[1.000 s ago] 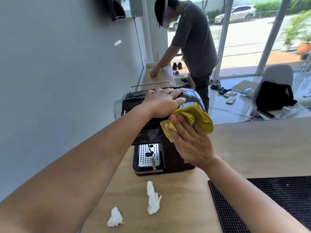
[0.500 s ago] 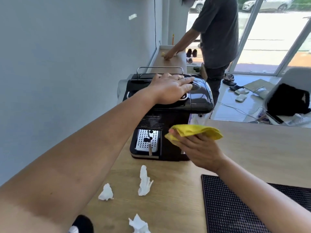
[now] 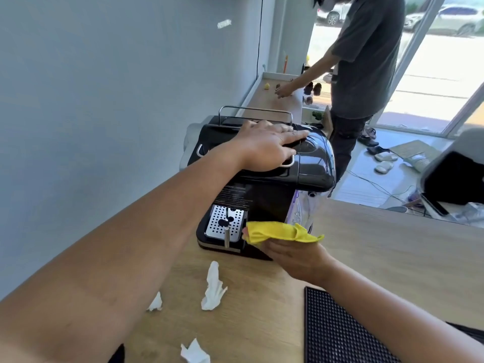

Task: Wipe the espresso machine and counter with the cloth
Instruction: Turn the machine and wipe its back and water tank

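Observation:
A black espresso machine (image 3: 311, 166) stands on the wooden counter (image 3: 387, 247) against the grey wall, its perforated steel drip tray (image 3: 222, 224) facing me. My left hand (image 3: 267, 148) lies flat on the machine's top, fingers spread, holding nothing. My right hand (image 3: 293, 255) grips a yellow cloth (image 3: 280, 231) pressed against the lower right side of the machine, near its base.
Three crumpled white tissues (image 3: 213, 286) lie on the counter in front of the machine. A black ribbed mat (image 3: 340, 334) covers the counter at lower right. Another person (image 3: 366, 64) stands behind the machine at a far counter. A chair (image 3: 455, 169) is on the right.
My right hand has carried the yellow cloth down the machine's right side, from its top edge to near the base. My left hand stays on top. The view has tilted downward.

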The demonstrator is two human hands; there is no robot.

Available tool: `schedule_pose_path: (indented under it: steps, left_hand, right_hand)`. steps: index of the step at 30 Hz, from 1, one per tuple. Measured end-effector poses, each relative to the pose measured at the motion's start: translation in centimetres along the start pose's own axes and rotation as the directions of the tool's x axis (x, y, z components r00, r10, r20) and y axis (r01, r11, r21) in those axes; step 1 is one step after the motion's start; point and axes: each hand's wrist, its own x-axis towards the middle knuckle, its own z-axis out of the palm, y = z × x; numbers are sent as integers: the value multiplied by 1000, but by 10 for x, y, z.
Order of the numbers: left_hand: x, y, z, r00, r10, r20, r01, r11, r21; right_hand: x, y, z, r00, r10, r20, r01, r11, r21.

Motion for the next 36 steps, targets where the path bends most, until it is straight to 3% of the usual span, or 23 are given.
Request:
schedule_pose_path:
  steps: [1,3,5,8,11,14,17,20,23,26,28,30,33,34,36]
  left_hand:
    - [0,0,0,1000,1,0,-1,1000,-2]
    - [-1,1,-1,1000,0,3,0,1000,-6]
    - [-3,2,-2,1000,-5,5,5,1000,-8]
    - [-4,2,-2,1000,-5,4,5,1000,-22]
    - [-4,3,-2,1000,0,-2,0,1000,-20]
    - [-1,3,-1,1000,-2,-6,2,1000,-9]
    - [-1,3,-1,1000,2,-9,-2,1000,-7]
    - [-2,2,-1,1000,5,-10,-5,1000,-18]
    - [-2,1,0,1000,4,-9,-4,1000,-17]
    - [-3,3,1,1000,2,4,-2,1000,-16]
    - [-3,2,1,1000,1,9,-1,1000,-24]
    - [-1,2,0,1000,4,5,-4,1000,-24]
    - [0,1,0,1000,5,0,-5,1000,-18]
    - [0,1,0,1000,5,0,-5,1000,-15]
    - [-1,1,-1,1000,4,4,-4,1000,-14]
  right_hand:
    - [8,-6,1,999,44,-30,-44,999,8]
    - [18,-23,8,995,35,99,-34,999,-8]
    - [20,-33,6,954,-74,292,82,997,-15]
    - [3,-23,8,888,-221,404,258,965,-39]
    - [-14,0,4,920,-213,328,240,970,-46]
    - [-4,14,-14,999,-7,35,4,998,58]
    - [23,6,-24,988,149,-40,-146,988,54]
    - [25,-14,-8,985,45,169,-51,998,33]
    - [7,-21,4,901,-118,417,139,990,-20]
    - [-14,-17,14,853,-168,494,198,980,-10]
    - [-23,-10,14,904,-117,412,132,991,-7]
    - [-18,3,-1,981,28,192,-35,999,32]
    - [16,15,-36,976,209,-66,-209,978,3]
    - [25,13,-41,972,214,-93,-216,976,-12]
    - [30,0,-32,992,125,14,-124,992,-13]
